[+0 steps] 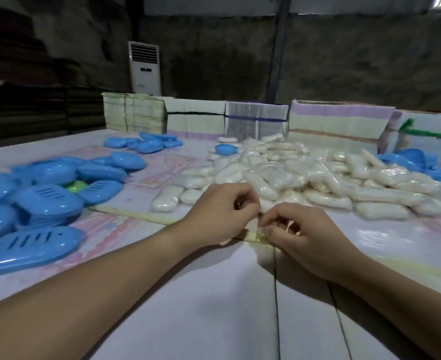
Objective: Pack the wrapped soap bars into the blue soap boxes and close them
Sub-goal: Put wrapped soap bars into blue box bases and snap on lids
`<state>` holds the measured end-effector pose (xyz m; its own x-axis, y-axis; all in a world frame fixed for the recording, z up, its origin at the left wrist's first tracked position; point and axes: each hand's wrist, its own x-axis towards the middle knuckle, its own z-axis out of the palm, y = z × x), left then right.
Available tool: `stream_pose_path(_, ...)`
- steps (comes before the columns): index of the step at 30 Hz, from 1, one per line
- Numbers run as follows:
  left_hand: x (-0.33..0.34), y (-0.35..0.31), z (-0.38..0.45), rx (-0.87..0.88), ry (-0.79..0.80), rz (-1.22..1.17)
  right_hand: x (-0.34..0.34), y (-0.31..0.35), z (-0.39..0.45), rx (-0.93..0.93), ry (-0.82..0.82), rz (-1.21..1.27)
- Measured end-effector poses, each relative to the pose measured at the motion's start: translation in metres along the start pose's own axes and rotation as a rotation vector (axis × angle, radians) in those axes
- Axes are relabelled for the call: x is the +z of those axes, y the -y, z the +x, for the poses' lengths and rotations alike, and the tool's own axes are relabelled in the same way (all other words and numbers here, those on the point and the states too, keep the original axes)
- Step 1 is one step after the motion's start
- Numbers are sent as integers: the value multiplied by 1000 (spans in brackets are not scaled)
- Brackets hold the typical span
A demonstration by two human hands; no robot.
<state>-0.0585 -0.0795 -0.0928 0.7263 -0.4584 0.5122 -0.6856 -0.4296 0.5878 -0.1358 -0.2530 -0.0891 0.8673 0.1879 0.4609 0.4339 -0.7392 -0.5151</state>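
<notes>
Two hands low in the middle of the head view, close together, almost touching. Left hand (220, 213) curled, fingers bent in, pinching a small pale wrapped soap bar (253, 224). Right hand (304, 236) curled too, fingertips (268, 229) nipping the same bar from the other side. Most of the bar hidden under the fingers; only a little pale bit peeking out between the hands.

Big heap of wrapped soap bars (292, 175) just behind the hands, spreading off to the right. One fat soap bar (166, 198) lying alone at the left edge of the heap.

Lots of blue soap boxes (42, 198) piled on the left side, some with slots in the lid. More blue boxes (144, 144) farther back, one blue box (226, 149) by the top of the heap, more blue box parts (422, 162) at the far right edge. Small green thing (77, 187) poking out among the left boxes.

Pale table (188, 307) bare and flat near the body, open room between the two arms and between the left boxes and the heap. Dark seam lines running down the near part. Yellowish strip (136, 216) crossing the table under the hands.

Stacks of flat cartons (253, 120) lined along the far table edge. White standing air cooler (144, 67) behind, against a dark wall.
</notes>
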Motion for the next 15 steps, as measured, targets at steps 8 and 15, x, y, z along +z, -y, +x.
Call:
stream_pose_path(8,-43,27,15,-193,53,426,17,20,-4,-226,27,-50)
stream_pose_path(15,-127,94,29,-585,80,1098,13,17,-5,-230,121,-48)
